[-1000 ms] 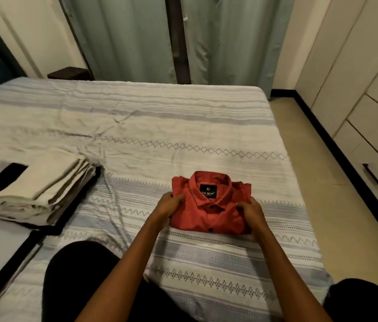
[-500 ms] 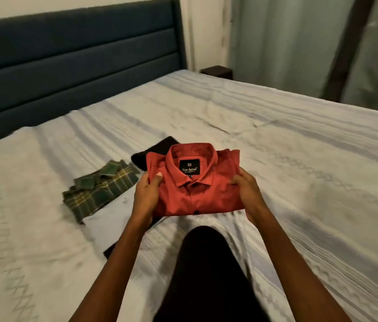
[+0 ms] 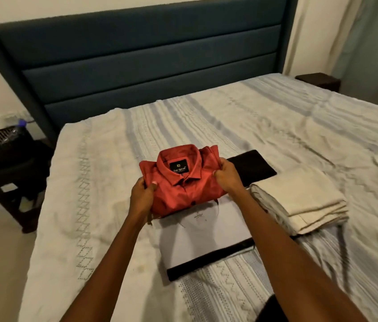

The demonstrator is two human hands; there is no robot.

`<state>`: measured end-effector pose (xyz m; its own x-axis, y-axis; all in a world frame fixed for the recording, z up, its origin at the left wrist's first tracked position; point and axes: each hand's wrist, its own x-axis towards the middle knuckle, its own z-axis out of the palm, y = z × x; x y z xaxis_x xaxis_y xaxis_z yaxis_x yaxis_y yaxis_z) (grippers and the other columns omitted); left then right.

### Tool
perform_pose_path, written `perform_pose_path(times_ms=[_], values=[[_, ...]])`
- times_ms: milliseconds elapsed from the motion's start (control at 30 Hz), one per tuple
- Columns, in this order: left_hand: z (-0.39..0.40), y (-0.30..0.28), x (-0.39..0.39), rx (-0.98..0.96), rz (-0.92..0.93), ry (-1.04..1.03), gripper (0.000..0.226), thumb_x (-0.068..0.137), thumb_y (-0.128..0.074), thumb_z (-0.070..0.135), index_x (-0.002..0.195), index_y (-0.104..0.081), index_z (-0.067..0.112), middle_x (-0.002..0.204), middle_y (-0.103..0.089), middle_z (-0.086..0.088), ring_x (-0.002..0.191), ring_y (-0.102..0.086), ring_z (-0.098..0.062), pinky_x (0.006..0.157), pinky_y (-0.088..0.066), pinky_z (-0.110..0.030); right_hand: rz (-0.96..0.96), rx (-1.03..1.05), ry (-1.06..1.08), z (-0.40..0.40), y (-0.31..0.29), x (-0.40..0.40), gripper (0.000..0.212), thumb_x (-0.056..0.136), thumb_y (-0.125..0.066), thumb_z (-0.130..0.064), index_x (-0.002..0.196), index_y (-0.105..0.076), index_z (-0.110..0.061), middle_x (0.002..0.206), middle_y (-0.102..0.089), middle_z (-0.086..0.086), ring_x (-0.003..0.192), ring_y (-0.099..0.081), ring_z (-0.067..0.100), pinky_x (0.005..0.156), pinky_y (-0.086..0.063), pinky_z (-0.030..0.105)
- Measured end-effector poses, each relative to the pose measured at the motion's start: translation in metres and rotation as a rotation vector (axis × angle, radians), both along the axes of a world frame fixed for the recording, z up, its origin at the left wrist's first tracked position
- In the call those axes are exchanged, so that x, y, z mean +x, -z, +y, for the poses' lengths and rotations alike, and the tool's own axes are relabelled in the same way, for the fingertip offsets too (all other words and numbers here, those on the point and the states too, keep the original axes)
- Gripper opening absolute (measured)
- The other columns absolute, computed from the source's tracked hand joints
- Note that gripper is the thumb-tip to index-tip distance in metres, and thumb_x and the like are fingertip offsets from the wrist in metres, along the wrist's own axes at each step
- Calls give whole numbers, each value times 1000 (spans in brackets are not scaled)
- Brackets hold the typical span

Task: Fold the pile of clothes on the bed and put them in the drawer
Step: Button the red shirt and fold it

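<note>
Since half a second ago the view has swung further left: the red shirt (image 3: 183, 182) now sits above a pale folded shirt (image 3: 209, 235), the full headboard (image 3: 151, 73) shows, and the green plaid shirt seen earlier is no longer in sight.

Both hands hold the folded red shirt by its sides, collar and black label facing up. The left hand (image 3: 142, 194) grips the shirt's left edge, thumb on top and fingers curled under the fabric. The right hand (image 3: 227, 176) pinches the right edge near the shoulder, fingers curled round the fold. The shirt's near edge overlaps the far end of the pale shirt; whether it rests there or is held just above, I cannot tell.

The pale shirt lies flat on the bed (image 3: 276, 126), with a black garment (image 3: 209, 262) showing under its near edge. Another black piece (image 3: 253, 167) lies just right of the red shirt, partly behind the right hand. To the right, touching that black piece, is a stack of folded beige cloth (image 3: 304, 201).

The bed has a pale cover with grey-blue stripes and stitched diamond bands. Left of the bed stands a dark side table (image 3: 14, 189) carrying a black basket (image 3: 0, 145). A curtain (image 3: 369, 47) hangs at the far right, with a dark stand (image 3: 318, 81) below it.
</note>
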<state>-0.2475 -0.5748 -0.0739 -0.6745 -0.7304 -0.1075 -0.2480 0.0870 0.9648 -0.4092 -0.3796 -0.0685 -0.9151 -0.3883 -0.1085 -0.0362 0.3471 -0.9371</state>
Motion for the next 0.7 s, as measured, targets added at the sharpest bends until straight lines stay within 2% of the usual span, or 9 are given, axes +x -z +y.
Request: perform_pose_path(times_ms=[100, 167, 233, 267, 333, 433, 567, 633, 700], values=[[-8, 27, -5, -139, -145, -2, 63, 97, -54, 19, 154, -28, 13, 140, -52, -10, 127, -51, -29, 108, -41, -45, 24, 156, -70, -16, 22, -1, 58, 92, -46, -22, 150, -39, -19, 137, -54, 6, 123, -55, 28, 105, -45, 42], [-7, 52, -7, -405, -207, 29, 59, 93, -50, 19, 150, -36, 7, 138, -52, -20, 127, -49, -39, 106, -41, -50, 101, 329, -104, -20, 45, 3, 58, 98, -43, -28, 153, -31, -15, 155, -35, 15, 136, -43, 37, 110, -39, 50], [-2, 72, -4, -592, -259, 160, 56, 93, -43, 32, 145, -46, 11, 138, -54, -19, 123, -52, -38, 100, -46, -46, 214, 460, -174, -20, 65, 11, 46, 102, -42, -28, 146, -40, -17, 155, -36, 14, 134, -44, 41, 108, -41, 52], [1, 80, -3, -633, -275, 223, 58, 95, -38, 40, 146, -46, 15, 143, -51, -16, 125, -53, -36, 99, -48, -44, 260, 518, -241, -19, 74, 14, 44, 103, -40, -30, 145, -41, -18, 154, -38, 13, 136, -43, 40, 110, -39, 52], [5, 95, -4, -723, -331, 272, 63, 95, -31, 50, 149, -42, 20, 154, -41, -11, 130, -50, -36, 100, -49, -47, 284, 641, -371, -12, 83, 21, 52, 107, -30, -36, 156, -28, -17, 163, -27, 8, 149, -26, 34, 121, -23, 50], [12, 95, -4, -767, -396, 231, 59, 98, -31, 47, 150, -41, 20, 156, -36, -14, 134, -45, -40, 104, -44, -54, 336, 687, -409, 1, 74, 25, 57, 109, -21, -42, 161, -12, -20, 168, -11, 1, 155, -7, 29, 125, -7, 47], [40, 76, 2, -852, -244, 39, 40, 100, -51, 25, 138, -54, 11, 148, -45, -19, 135, -42, -42, 108, -36, -55, 452, 548, -333, 25, 51, 43, 55, 109, -29, -44, 159, -23, -22, 165, -26, 0, 153, -18, 24, 121, -20, 45], [65, 63, 1, -887, -84, 74, 38, 100, -48, 27, 133, -57, 10, 143, -51, -16, 132, -46, -37, 107, -41, -53, 468, 452, -264, 48, 43, 57, 52, 107, -37, -44, 156, -33, -24, 159, -37, -1, 147, -32, 20, 116, -30, 40], [98, 53, -2, -833, 75, 224, 38, 100, -46, 30, 132, -58, 12, 141, -53, -10, 131, -48, -28, 107, -43, -47, 558, 365, -185, 80, 37, 76, 47, 106, -43, -43, 150, -45, -25, 150, -51, -2, 137, -46, 16, 108, -40, 33]])
